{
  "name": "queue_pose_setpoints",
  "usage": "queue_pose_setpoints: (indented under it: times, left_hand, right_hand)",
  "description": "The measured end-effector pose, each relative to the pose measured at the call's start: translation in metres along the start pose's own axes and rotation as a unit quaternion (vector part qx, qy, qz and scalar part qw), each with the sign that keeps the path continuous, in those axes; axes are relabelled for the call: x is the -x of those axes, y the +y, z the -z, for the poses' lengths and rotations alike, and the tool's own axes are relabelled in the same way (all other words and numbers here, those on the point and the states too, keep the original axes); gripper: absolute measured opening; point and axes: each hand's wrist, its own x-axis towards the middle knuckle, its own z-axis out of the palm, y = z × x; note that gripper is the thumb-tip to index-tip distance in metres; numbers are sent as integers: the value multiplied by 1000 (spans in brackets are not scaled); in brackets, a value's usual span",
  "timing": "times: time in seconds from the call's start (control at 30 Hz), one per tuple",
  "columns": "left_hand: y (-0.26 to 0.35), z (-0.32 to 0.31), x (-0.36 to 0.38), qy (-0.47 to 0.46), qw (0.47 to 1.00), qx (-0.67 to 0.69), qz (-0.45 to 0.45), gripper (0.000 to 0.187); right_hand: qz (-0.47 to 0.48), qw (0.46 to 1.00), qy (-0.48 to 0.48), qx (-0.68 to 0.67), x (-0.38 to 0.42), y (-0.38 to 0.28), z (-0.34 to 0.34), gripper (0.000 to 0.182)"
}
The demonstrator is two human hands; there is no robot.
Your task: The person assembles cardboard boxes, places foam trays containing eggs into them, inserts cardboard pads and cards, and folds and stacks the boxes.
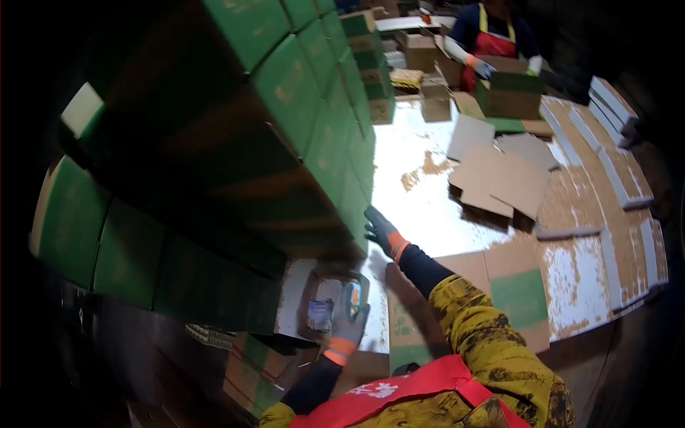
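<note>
My left hand (347,328), in a grey glove with an orange cuff, lies over the right side of a small open container (305,303) holding packaged items with a blue label (320,314). Its fingers reach over the contents; whether they grip anything is unclear. My right hand (382,230), in a dark glove with an orange cuff, is stretched forward with fingers apart, beside the lower edge of a tall stack of green boxes (328,135). Nothing shows in it.
Flat cardboard sheets (499,175) lie on the white table (399,150). A flattened green and brown box (464,292) is near my right arm. White-edged trays (621,175) line the right side. A person in a red apron (494,48) handles a box (510,95) at the back.
</note>
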Motion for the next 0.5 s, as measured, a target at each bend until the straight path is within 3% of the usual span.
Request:
queue_pose_setpoints:
  times: [0.03, 0.1, 0.13, 0.17, 0.2, 0.27, 0.33, 0.37, 0.4, 0.47, 0.5]
  left_hand:
    - [-1, -18, 10, -20, 1000, 2, -2, 67]
    - [-5, -53, 29, -63, 998, -9, 9, 73]
    - [-9, -67, 35, -92, 994, -11, 64, 80]
    - [-33, -88, 35, -94, 989, 56, 99, 85]
    - [-38, -101, 35, -80, 991, 49, 93, 88]
    - [-29, -113, 30, -70, 991, 63, 95, 90]
    - [-62, -135, 27, -45, 997, 22, 63, 92]
    - [-67, -139, 23, -56, 993, 39, 95, 89]
    - [-69, -144, 23, -63, 989, 55, 125, 87]
    - [-51, -146, 23, -66, 986, 50, 143, 82]
    - [-36, -145, 26, -52, 987, 69, 132, 77]
  right_hand:
    - [51, 998, 26, 37, 12, 0, 24, 64]
    - [130, 977, 105, 133, 60, -3, 74, 50]
    - [139, 969, 156, 133, 91, -2, 101, 47]
    - [231, 935, 202, 177, 119, 6, 132, 45]
    - [206, 914, 267, 227, 174, -15, 139, 42]
    - [249, 787, 385, 412, 250, -17, 190, 42]
    - [222, 683, 477, 506, 312, -25, 229, 49]
    - [150, 617, 523, 568, 331, -23, 254, 57]
    - [96, 600, 532, 589, 345, -17, 279, 67]
    - [-4, 670, 535, 515, 356, -1, 318, 78]
    - [-70, 677, 490, 545, 361, 1, 324, 88]
